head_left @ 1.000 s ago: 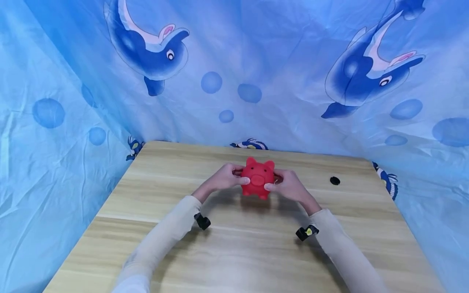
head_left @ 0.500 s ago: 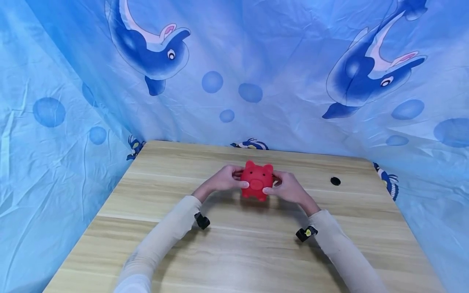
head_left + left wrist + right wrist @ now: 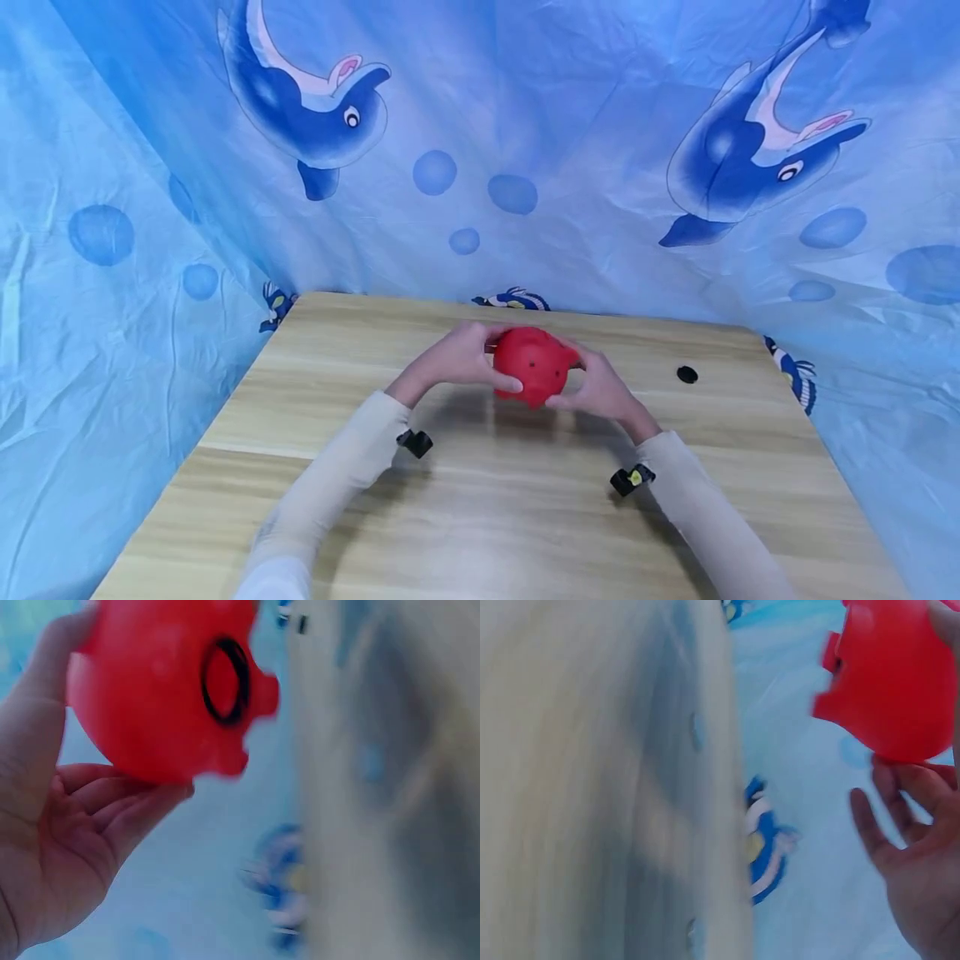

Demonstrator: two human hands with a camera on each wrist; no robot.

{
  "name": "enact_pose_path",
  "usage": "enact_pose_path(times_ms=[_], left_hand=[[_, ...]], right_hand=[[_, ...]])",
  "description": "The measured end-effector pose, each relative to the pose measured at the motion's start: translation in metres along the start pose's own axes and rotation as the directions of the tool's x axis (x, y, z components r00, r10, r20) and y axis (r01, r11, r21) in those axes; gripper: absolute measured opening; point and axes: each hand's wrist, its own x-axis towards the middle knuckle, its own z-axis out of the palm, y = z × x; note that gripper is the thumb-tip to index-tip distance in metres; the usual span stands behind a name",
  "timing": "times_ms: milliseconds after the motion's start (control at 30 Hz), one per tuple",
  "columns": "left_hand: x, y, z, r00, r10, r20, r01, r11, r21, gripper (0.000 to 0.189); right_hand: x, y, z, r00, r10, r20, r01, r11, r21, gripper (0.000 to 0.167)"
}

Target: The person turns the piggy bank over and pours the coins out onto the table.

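A red piggy bank with small dark eyes is held above the far part of the table, its face tipped downward. My left hand grips its left side, thumb in front and fingers behind. On the other side, my right hand holds it the same way. The left wrist view shows the piggy bank's underside, with stubby feet and a black ring. Fingers of the right hand touch its rear in the right wrist view. A small black disc lies on the table to the right.
The wooden table spreads under both forearms. A blue curtain printed with dolphins and bubbles hangs behind the table and along its sides. Each sleeve has a small black camera at the wrist.
The piggy bank was facing forward and has tipped and turned, its face now lower and toward the right. The left hand has shifted slightly up with it. The black disc stays put.
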Motion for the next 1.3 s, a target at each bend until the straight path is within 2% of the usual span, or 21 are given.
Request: enact_pose_path(times_ms=[100,133,200,333,500,667,800,933,1000,1067,1167,1233,1300], left_hand=[[-0.001,0.010,0.000,0.995,0.096,-0.006,-0.094,0.983,0.156,0.096],[-0.001,0.008,0.002,0.993,0.122,-0.006,-0.119,0.974,0.193,0.098],[-0.001,-0.005,0.010,0.989,0.147,-0.012,-0.142,0.969,0.200,0.102],[-0.005,-0.027,0.024,0.990,0.138,-0.042,-0.130,0.979,0.155,0.105],[-0.009,-0.039,0.029,0.988,0.147,-0.052,-0.142,0.986,0.090,0.105],[-0.009,-0.046,0.032,0.987,0.158,-0.042,-0.157,0.987,0.039,0.105],[-0.009,-0.049,0.033,0.990,0.139,-0.026,-0.140,0.990,-0.016,0.104],[-0.004,-0.045,0.027,0.990,0.129,-0.055,-0.135,0.984,-0.113,0.102],[-0.003,-0.042,0.025,0.987,0.139,-0.083,-0.152,0.973,-0.173,0.102],[-0.008,-0.037,0.026,0.983,0.150,-0.104,-0.170,0.958,-0.231,0.105],[-0.021,-0.036,0.034,0.982,0.159,-0.097,-0.181,0.936,-0.302,0.109],[-0.027,-0.042,0.041,0.987,0.134,-0.085,-0.155,0.928,-0.339,0.109],[-0.031,-0.051,0.045,0.993,0.086,-0.083,-0.111,0.927,-0.359,0.106]], right_hand=[[-0.004,0.000,0.001,0.999,-0.037,-0.029,0.036,0.998,-0.046,0.104],[-0.004,0.002,0.001,0.999,-0.041,-0.031,0.038,0.996,-0.078,0.106],[-0.005,0.006,0.002,0.999,-0.035,-0.029,0.031,0.992,-0.125,0.108],[-0.005,0.014,0.006,1.000,-0.020,-0.012,0.018,0.985,-0.173,0.107],[-0.004,0.013,0.009,1.000,-0.003,0.000,0.003,0.983,-0.183,0.107],[-0.005,0.012,0.010,1.000,0.006,0.004,-0.005,0.980,-0.199,0.107],[-0.005,0.010,0.009,1.000,0.020,0.014,-0.017,0.976,-0.218,0.108],[-0.001,-0.005,-0.002,1.000,0.028,-0.007,-0.029,0.960,-0.279,0.108],[-0.001,-0.020,-0.008,1.000,-0.013,-0.026,0.004,0.943,-0.334,0.108],[-0.004,-0.037,-0.012,0.995,-0.092,-0.036,0.070,0.918,-0.391,0.108],[-0.012,-0.058,-0.011,0.971,-0.238,-0.017,0.204,0.866,-0.458,0.108],[-0.013,-0.062,-0.006,0.967,-0.254,0.001,0.225,0.856,-0.466,0.107],[-0.009,-0.058,0.000,0.978,-0.207,0.022,0.194,0.867,-0.459,0.106]])
